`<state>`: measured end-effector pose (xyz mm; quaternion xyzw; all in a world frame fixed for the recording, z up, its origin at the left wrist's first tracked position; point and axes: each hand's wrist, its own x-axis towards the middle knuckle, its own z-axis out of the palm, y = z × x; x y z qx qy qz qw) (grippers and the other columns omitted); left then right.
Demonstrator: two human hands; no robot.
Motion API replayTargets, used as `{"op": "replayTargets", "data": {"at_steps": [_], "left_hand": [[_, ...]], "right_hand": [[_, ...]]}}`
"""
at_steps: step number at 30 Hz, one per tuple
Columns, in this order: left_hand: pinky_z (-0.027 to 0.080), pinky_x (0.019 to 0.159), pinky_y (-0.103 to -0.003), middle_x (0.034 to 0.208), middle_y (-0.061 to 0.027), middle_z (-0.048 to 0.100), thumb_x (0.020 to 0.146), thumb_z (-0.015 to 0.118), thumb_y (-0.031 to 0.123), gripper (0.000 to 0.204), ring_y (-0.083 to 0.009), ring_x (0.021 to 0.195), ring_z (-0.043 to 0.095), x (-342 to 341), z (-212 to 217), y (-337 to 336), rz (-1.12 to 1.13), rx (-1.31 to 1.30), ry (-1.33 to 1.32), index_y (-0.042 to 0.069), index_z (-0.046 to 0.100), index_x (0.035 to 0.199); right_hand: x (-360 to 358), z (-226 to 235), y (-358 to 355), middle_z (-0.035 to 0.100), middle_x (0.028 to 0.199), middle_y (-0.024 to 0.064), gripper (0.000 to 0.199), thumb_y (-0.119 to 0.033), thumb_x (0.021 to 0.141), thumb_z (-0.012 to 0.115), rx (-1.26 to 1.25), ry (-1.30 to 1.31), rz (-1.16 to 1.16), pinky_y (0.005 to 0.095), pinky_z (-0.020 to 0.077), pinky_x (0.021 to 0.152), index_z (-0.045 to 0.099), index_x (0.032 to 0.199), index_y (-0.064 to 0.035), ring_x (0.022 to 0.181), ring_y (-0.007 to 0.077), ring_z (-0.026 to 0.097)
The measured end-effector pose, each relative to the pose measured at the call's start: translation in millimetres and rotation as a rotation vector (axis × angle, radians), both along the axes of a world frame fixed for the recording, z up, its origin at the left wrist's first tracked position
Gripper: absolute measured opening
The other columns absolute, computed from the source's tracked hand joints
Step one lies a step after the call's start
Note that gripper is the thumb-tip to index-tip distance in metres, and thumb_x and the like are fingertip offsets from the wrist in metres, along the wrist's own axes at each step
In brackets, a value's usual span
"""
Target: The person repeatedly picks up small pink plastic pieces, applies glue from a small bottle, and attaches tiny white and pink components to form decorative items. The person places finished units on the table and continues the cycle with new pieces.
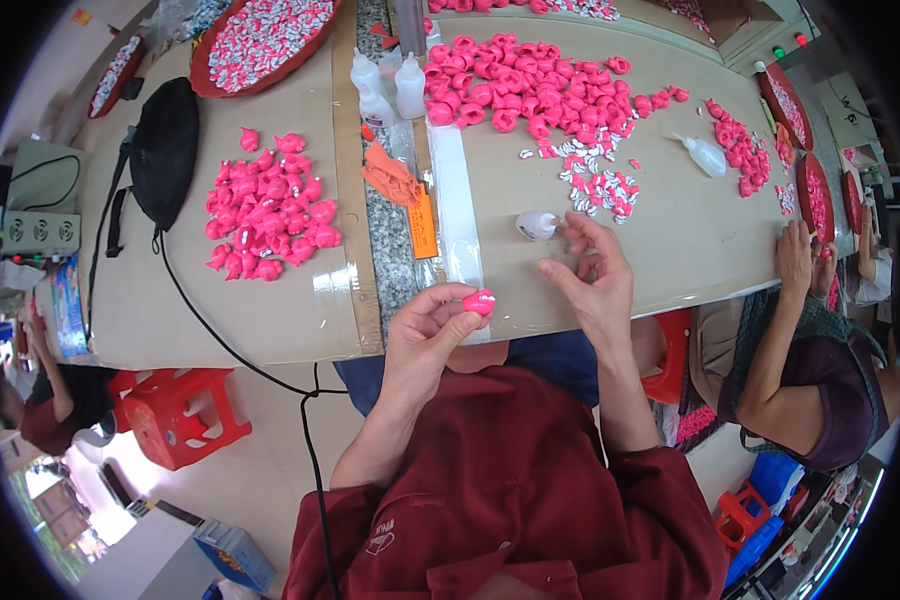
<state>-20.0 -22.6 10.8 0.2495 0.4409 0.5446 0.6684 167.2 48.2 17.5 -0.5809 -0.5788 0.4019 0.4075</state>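
Note:
Between the thumb and fingers of my left hand (425,335) is a small pink moulded piece (478,303) with a white patch on top, held just above the table's front edge. My right hand (598,285) has its thumb and fingers apart and grips nothing. Its fingertips are close to the nozzle of a small white squeeze bottle (536,226) lying on its side; whether they touch it, I cannot tell. Beyond it lie loose small white-and-pink parts (602,192) and a big heap of hollow pink pieces (530,85).
Left of me are a pile of pink pieces (270,215), a black pouch (164,150) and a red tray (270,45) of small parts. White bottles (410,88) stand by an orange cloth (390,175). Another squeeze bottle (705,156) lies right, where a co-worker's hands (796,258) work.

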Motion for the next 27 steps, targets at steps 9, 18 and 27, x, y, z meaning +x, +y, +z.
{"op": "replayTargets", "data": {"at_steps": [9, 18, 27], "left_hand": [[0.045, 0.07, -0.023, 0.091, -0.0064, 0.062, 0.077, 0.062, -0.002, 0.02, -0.0128, 0.081, 0.057, -52, 11, 23, 0.464, 0.184, 0.891, 0.003, 0.061, 0.096], [0.042, 0.079, -0.037, 0.098, -0.0111, 0.06, 0.078, 0.064, 0.01, 0.023, -0.0272, 0.092, 0.052, -133, 18, 70, 0.82, 0.254, 1.808, 0.002, 0.063, 0.099], [0.046, 0.064, -0.03, 0.084, -0.0103, 0.06, 0.078, 0.064, 0.01, 0.016, -0.0175, 0.074, 0.058, 27, 27, 140, 0.23, 0.557, 1.265, 0.001, 0.064, 0.09]], "right_hand": [[-25, -8, 11, 0.06, 0.086, 0.0096, 0.027, -0.009, 0.071, 0.069, 0.12, -0.168, -0.022, 0.0287, 0.0457, 0.065, 0.062, 0.097, -0.0031, 0.075, 0.019, 0.056], [-17, -7, 7, 0.061, 0.088, 0.0085, 0.031, -0.005, 0.071, 0.068, 0.15, -0.092, -0.021, 0.0263, 0.0457, 0.065, 0.062, 0.101, -0.0032, 0.074, 0.0161, 0.055], [9, -14, 3, 0.061, 0.095, 0.0101, 0.029, -0.002, 0.071, 0.066, 0.228, -0.053, -0.056, 0.0269, 0.047, 0.07, 0.061, 0.099, -0.002, 0.082, 0.017, 0.058]]}}
